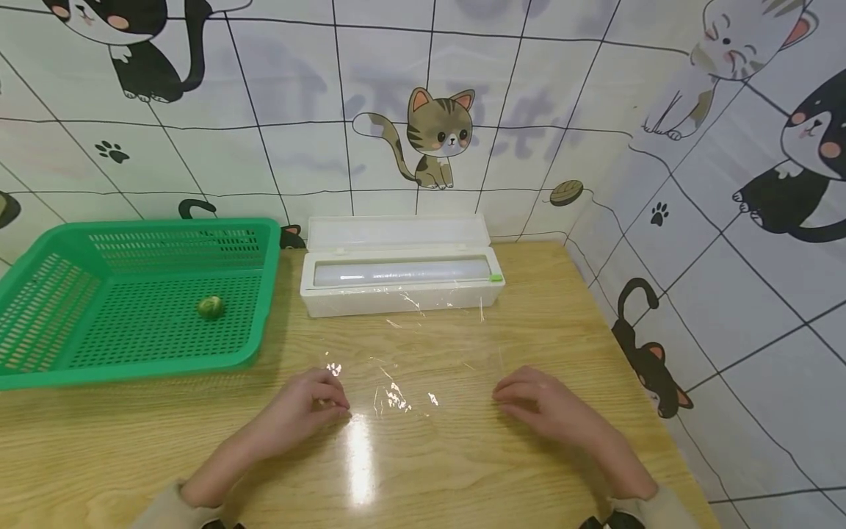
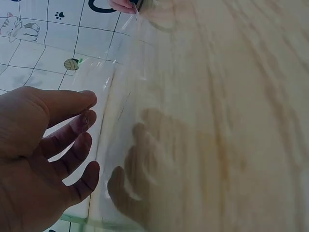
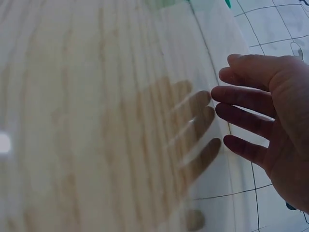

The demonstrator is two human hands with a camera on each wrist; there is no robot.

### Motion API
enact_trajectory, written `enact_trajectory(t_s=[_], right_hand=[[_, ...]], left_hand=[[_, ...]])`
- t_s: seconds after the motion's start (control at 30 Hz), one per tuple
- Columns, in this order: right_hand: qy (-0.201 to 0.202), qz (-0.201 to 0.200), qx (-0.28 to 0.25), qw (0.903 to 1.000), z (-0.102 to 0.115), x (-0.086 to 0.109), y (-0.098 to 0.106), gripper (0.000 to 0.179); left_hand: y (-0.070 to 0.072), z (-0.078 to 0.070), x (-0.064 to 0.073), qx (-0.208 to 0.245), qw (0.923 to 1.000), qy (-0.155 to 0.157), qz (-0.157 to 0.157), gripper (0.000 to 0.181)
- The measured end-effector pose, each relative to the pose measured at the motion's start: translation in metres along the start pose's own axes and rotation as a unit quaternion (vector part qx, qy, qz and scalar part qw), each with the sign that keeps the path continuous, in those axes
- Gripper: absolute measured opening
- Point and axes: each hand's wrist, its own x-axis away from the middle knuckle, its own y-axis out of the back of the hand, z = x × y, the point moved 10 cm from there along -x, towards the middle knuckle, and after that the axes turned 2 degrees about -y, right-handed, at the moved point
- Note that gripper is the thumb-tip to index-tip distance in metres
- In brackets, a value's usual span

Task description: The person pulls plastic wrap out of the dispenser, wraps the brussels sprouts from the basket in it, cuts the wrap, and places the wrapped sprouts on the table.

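A sheet of clear cling film [image 1: 396, 397] stretches from the white cling film box [image 1: 396, 300] toward me, showing mostly as bright glints and creases over the wood. At its near left side my left hand [image 1: 307, 411] pinches the film between thumb and index finger; the other fingers are bent loosely in the left wrist view. My right hand [image 1: 548, 404] pinches the opposite side, thumb against index finger, with the remaining fingers spread in the right wrist view. The box lid stands raised, and the film roll [image 1: 403, 272] shows inside.
To the left stands a green plastic basket [image 1: 254, 353] with one small round green vegetable [image 1: 211, 308] in it. The wooden table [image 1: 463, 485] meets a cat-printed wall covering [image 1: 297, 88] at the back and right. A green slider [image 1: 496, 278] sits at the box's right end.
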Motion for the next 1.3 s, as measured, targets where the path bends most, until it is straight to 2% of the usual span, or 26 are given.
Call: enact_trajectory(t_s=[0.2,0.37,0.5,0.63,0.7,0.97,1.1,1.2,1.3], right_hand=[[-0.037,0.043,0.004,0.9984,-0.005,0.002,-0.006,0.025],[-0.025,0.045,0.017,0.9986,-0.003,0.003,-0.007,0.023],[-0.025,0.048,0.031,0.9981,-0.001,0.005,-0.01,0.02],[-0.029,0.052,0.041,0.9974,-0.001,0.01,-0.012,0.02],[-0.028,0.05,0.042,0.9975,-0.001,0.012,-0.012,0.019],[-0.039,0.046,0.04,0.9973,-0.007,0.019,-0.014,0.021],[-0.044,0.048,0.041,0.997,-0.008,0.021,-0.014,0.022],[-0.042,0.045,0.043,0.9972,-0.007,0.021,-0.013,0.022],[-0.038,0.04,0.043,0.9976,-0.005,0.021,-0.012,0.021]], left_hand=[[0.0,0.002,0.001,-0.013,0.9999,-0.005,0.01,0.016],[0.0,0.004,0.001,-0.012,0.9995,0.006,0.028,0.013],[0.002,0.009,0.002,0.03,0.998,0.035,0.042,0.006],[0.013,0.006,0.002,0.09,0.9941,0.045,0.039,0.008],[0.019,0.003,0.002,0.1,0.9934,0.04,0.039,0.009],[0.03,-0.005,0.005,0.082,0.9953,0.017,0.049,0.01],[0.037,-0.01,0.009,0.088,0.9948,0.01,0.051,0.014],[0.049,-0.014,0.011,0.089,0.9947,0.011,0.049,0.017],[0.067,-0.02,0.011,0.084,0.9957,0.015,0.036,0.019]])
